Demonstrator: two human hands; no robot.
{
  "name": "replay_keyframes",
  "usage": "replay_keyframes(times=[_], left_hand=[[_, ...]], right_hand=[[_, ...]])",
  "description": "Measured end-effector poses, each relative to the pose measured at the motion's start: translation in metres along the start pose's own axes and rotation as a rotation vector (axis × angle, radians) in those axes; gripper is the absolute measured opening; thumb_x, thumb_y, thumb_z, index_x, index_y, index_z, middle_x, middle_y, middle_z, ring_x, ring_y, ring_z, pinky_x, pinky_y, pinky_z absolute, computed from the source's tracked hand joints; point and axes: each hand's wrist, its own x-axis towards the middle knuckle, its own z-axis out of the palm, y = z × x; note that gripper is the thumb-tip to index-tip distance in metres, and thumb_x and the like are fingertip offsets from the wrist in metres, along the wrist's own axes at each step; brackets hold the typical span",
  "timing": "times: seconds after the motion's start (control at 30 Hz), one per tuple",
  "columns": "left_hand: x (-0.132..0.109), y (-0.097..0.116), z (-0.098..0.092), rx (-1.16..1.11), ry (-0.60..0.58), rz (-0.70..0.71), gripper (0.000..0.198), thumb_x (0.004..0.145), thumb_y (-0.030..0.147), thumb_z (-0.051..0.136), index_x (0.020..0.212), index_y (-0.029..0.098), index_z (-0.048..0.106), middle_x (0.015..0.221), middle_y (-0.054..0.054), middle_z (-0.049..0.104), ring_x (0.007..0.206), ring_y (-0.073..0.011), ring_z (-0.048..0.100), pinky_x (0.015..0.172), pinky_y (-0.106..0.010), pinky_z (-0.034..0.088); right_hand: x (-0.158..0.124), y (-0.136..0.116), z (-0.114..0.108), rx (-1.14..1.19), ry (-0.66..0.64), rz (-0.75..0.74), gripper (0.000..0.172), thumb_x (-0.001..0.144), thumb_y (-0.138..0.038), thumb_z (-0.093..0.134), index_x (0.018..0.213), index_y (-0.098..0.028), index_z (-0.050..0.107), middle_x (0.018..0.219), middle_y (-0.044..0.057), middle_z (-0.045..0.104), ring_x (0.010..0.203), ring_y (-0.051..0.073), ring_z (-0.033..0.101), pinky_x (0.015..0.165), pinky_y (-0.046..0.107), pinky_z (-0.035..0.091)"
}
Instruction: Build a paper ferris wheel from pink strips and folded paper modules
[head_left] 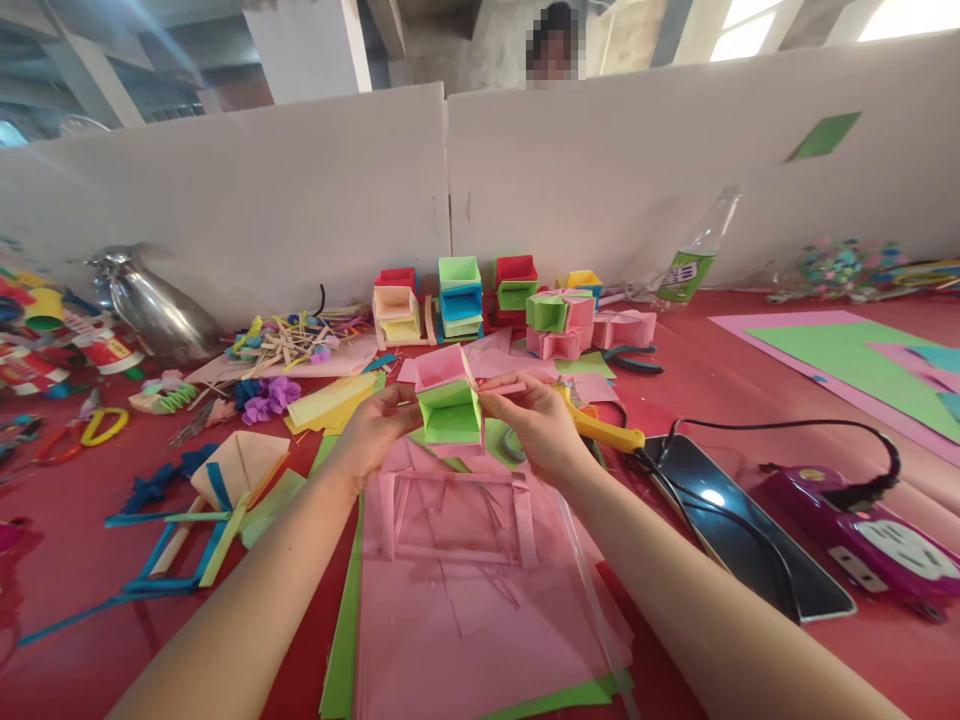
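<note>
Together both hands, left (pixel 373 430) and right (pixel 534 425), pinch the folded paper boxes (pixel 448 398) between them.

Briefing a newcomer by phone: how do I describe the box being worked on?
On the red table, pink sheets lie at the near edge. Above them the left hand and right hand pinch a folded box, green below, pink above; unlike the stacked boxes by the white partition, it is held up.

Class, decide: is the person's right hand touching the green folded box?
Touching. The head view shows the right hand pinching the right edge of the green folded box, with no gap between them.
</note>
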Motion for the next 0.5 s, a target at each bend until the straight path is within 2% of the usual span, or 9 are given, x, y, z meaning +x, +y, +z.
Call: replay_keyframes(times=[0.1, 0.3, 0.5], left_hand=[[-0.001, 0.001, 0.0, -0.059, -0.02, -0.049, 0.025, 0.058, 0.027, 0.077, 0.073, 0.013, 0.063, 0.071, -0.002, 0.067, 0.068, -0.0148, 0.063, 0.073, -0.029, 0.047], [-0.002, 0.003, -0.002, 0.056, -0.049, -0.038, 0.02, 0.061, 0.027, 0.075, 0.066, 0.014, 0.06, 0.068, -0.001, 0.063, 0.065, -0.0134, 0.061, 0.071, -0.028, 0.046], [-0.004, 0.012, -0.004, 0.326, -0.028, 0.137, 0.017, 0.065, 0.026, 0.07, 0.077, 0.017, 0.062, 0.078, -0.002, 0.065, 0.074, -0.0162, 0.061, 0.07, -0.027, 0.047]], right_hand=[[-0.001, -0.002, 0.002, 0.034, 0.009, 0.019, 0.023, 0.061, -0.032, 0.075, 0.074, -0.02, 0.06, 0.067, -0.002, 0.063, 0.062, 0.012, 0.059, 0.061, 0.025, 0.047], [-0.001, -0.003, 0.0, 0.024, 0.003, 0.085, 0.02, 0.061, -0.028, 0.074, 0.07, -0.02, 0.059, 0.066, -0.003, 0.062, 0.061, 0.01, 0.058, 0.061, 0.024, 0.045], [0.003, -0.006, -0.014, -0.112, -0.159, 0.164, 0.019, 0.061, -0.029, 0.075, 0.068, -0.018, 0.061, 0.065, -0.003, 0.06, 0.06, 0.009, 0.054, 0.06, 0.022, 0.041]])
